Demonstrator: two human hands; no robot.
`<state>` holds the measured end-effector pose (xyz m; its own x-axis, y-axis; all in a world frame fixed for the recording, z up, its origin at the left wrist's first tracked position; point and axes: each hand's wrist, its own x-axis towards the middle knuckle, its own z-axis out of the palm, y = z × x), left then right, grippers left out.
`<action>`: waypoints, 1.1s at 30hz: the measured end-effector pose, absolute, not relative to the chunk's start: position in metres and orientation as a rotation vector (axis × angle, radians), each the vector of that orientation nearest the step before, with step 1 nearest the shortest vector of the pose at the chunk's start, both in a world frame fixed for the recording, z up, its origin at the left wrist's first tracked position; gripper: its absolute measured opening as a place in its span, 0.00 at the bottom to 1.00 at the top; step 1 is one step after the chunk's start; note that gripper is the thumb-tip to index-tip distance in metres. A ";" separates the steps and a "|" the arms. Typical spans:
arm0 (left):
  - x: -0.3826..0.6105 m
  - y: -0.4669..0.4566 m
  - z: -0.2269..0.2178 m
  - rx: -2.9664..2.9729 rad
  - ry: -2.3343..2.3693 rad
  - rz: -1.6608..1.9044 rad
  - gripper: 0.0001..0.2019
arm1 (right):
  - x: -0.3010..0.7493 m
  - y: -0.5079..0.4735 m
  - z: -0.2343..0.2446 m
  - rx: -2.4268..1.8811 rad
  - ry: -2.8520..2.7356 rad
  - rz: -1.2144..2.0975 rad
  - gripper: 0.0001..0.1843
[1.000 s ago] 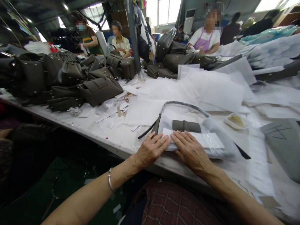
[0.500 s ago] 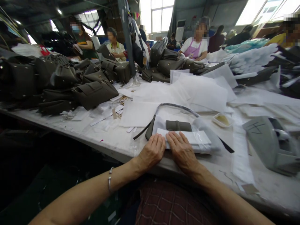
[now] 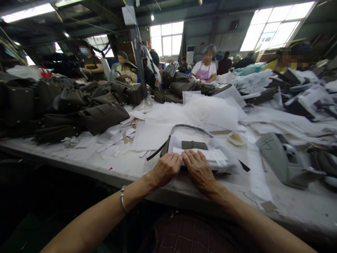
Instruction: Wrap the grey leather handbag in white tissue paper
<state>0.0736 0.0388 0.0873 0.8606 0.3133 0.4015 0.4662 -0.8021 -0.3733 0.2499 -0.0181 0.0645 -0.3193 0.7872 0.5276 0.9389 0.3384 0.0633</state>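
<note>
A dark grey handbag (image 3: pixel 194 144) lies at the table's near edge, partly covered by white wrapping sheet (image 3: pixel 214 155) folded across its front. Its wrapped handle (image 3: pixel 193 125) arches up behind, and a dark strap (image 3: pixel 157 151) sticks out to the left. My left hand (image 3: pixel 167 166) has its fingers curled over the sheet's near edge. Beside it, almost touching, my right hand (image 3: pixel 198 168) bends its fingers over the same folded sheet. Both thumbs are hidden. Cloudy, translucent wrapping (image 3: pixel 226 149) bulges at the handbag's right end.
A grey tape dispenser (image 3: pixel 280 160) stands on the right, past a white strip (image 3: pixel 256 165). A small dish (image 3: pixel 235 138) sits behind the handbag. White sheets (image 3: pixel 210 110) spread across the middle. Dark handbags (image 3: pixel 102 116) pile up on the left. Several people work across the table.
The view has tilted up and shifted right, so the table's contents sit lower and further left. Both hands stay on the folded sheet, the left fingers a little more curled.
</note>
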 end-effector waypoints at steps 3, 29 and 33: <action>0.077 0.035 0.092 -2.567 -0.584 -0.521 0.12 | 0.253 -0.014 0.071 -1.502 -2.181 -0.507 0.17; 0.066 0.031 0.036 -2.561 -0.794 -1.174 0.21 | 0.502 0.042 0.084 -2.416 -1.719 -0.052 0.19; 0.064 0.031 0.039 -2.588 -0.779 -1.057 0.23 | 0.505 0.048 0.061 -2.471 -1.715 -0.031 0.14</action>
